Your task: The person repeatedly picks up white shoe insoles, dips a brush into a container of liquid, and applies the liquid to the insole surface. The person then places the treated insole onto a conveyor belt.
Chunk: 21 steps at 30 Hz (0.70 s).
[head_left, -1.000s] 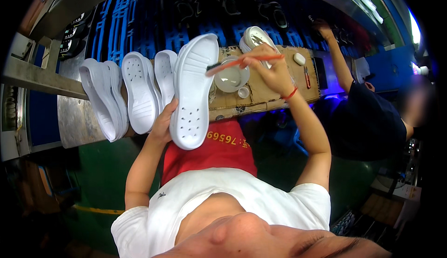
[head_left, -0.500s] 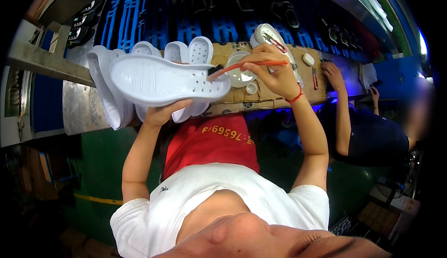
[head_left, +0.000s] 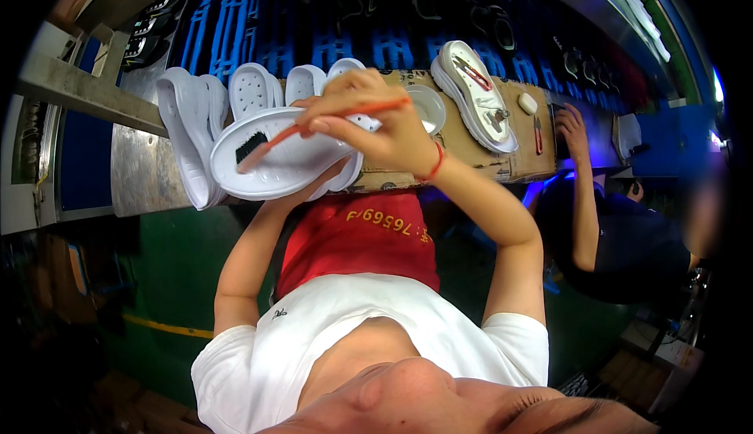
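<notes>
A white shoe sole point(head_left: 286, 174) with a raised rim lies tilted above the table edge. My left hand point(head_left: 304, 191) grips it from below, its fingers mostly hidden under the sole. My right hand point(head_left: 380, 124) is closed around a brush point(head_left: 250, 148) with an orange-red handle and black bristles. The bristles are on the inner face of the sole, towards its left end. Behind the held sole stand several more white soles point(head_left: 252, 87), partly covered by my right hand. A clear bowl point(head_left: 430, 111) sits just right of that hand.
Cardboard point(head_left: 463, 159) covers the table, bearing a whitish sole point(head_left: 455, 81) with red-handled snips on it, more red-handled snips point(head_left: 538, 136) and a small white oval piece point(head_left: 528, 104). A co-worker's hand point(head_left: 573, 130) is at the right. A dark conveyor with blue racks point(head_left: 329, 50) runs behind.
My right hand has moved left, carrying the brush from the sole's right end to its left end. The held sole has tilted and shifted slightly.
</notes>
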### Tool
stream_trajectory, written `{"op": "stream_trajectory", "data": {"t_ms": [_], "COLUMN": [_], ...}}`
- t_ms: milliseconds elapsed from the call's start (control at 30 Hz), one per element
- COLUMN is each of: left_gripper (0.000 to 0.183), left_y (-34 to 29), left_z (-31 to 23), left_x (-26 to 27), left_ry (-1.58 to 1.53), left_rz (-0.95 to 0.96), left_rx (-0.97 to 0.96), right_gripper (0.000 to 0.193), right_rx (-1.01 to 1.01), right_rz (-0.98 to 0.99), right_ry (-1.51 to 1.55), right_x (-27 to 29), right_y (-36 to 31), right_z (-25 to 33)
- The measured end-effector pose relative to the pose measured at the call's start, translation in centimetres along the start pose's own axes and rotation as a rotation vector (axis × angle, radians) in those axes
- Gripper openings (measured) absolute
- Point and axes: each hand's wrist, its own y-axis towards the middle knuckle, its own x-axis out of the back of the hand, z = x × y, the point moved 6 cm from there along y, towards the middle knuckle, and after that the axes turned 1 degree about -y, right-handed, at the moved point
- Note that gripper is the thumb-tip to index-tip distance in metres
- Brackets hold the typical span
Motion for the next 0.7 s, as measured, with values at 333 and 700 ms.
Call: {"op": "stream_trajectory", "data": {"t_ms": [333,700], "left_gripper": [0.077,0.071], "left_y": [0.0,0.3], "left_z": [-1.7,-3.8], "left_x": [0.5,-0.5], "left_ry": [-0.084,-0.201], "left_rz": [-0.063,0.050], "left_rx": [-0.165,-0.387], "right_gripper": [0.014,0.023], "right_rx": [-0.167,-0.722], "right_rz": [0.042,-0.358], "right_ry": [-0.382,0.478], "right_x": [8.4,2.2], "right_y": [-5.9,-12.6], "right_z": [-7.1,-3.4]}}
